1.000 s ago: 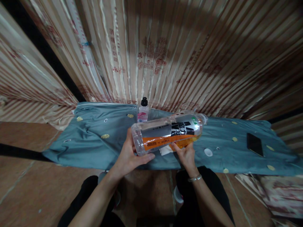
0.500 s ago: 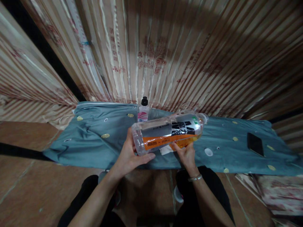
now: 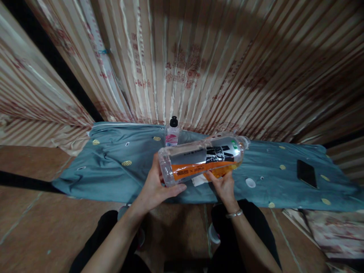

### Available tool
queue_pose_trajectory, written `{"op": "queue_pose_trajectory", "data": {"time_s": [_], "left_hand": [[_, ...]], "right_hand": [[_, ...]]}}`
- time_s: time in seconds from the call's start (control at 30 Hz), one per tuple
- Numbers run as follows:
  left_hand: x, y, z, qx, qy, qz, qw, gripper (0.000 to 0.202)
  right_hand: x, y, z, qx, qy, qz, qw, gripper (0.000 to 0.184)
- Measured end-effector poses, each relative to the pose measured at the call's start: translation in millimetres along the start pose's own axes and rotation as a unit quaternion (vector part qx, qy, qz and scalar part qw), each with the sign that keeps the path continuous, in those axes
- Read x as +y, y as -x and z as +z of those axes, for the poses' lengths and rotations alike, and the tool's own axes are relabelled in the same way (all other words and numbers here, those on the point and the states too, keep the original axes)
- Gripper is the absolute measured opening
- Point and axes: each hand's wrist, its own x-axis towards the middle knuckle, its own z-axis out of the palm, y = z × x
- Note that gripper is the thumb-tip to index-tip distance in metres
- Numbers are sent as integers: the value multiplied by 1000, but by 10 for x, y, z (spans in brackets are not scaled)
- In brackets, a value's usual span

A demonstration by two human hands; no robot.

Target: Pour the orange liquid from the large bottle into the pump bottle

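Note:
A large clear plastic bottle [image 3: 201, 157] with a silver and orange label lies nearly sideways between my hands, its neck to the right and a little higher. Amber liquid shows low down near the neck. My left hand [image 3: 156, 185] grips the base end, thumb along the front and fingers hidden behind. Under the shoulder, my right hand [image 3: 224, 185] holds the other end. A piece of white paper or tissue [image 3: 200, 180] shows just below the bottle; whether a hand touches it I cannot tell. Behind stands a small clear bottle [image 3: 172, 137] with a black cap and pink label.
A narrow surface covered with blue-green cloth [image 3: 108, 159] spans the view. On its right lie a white round cap [image 3: 250, 182] and a black phone [image 3: 306, 173]. A pleated striped curtain [image 3: 182, 57] hangs behind, and a dark pole [image 3: 57, 64] slants at left.

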Motion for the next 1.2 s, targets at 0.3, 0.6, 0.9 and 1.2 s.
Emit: {"op": "queue_pose_trajectory", "data": {"time_s": [0.3,0.6,0.9,1.2], "left_hand": [[0,7,-13,-3,2,-20,1000,89],[21,2,-1,3,-7,-11,1000,91],[9,-2,-9,-3,-2,-9,1000,89],[13,2,2,5,-6,-6,1000,93]], "right_hand": [[-12,-3,-3,-7,-3,15,1000,85],[-43,7,-5,-5,-10,7,1000,87],[-18,4,-8,-9,-1,-7,1000,90],[1,-10,-9,-6,13,6,1000,92]]}}
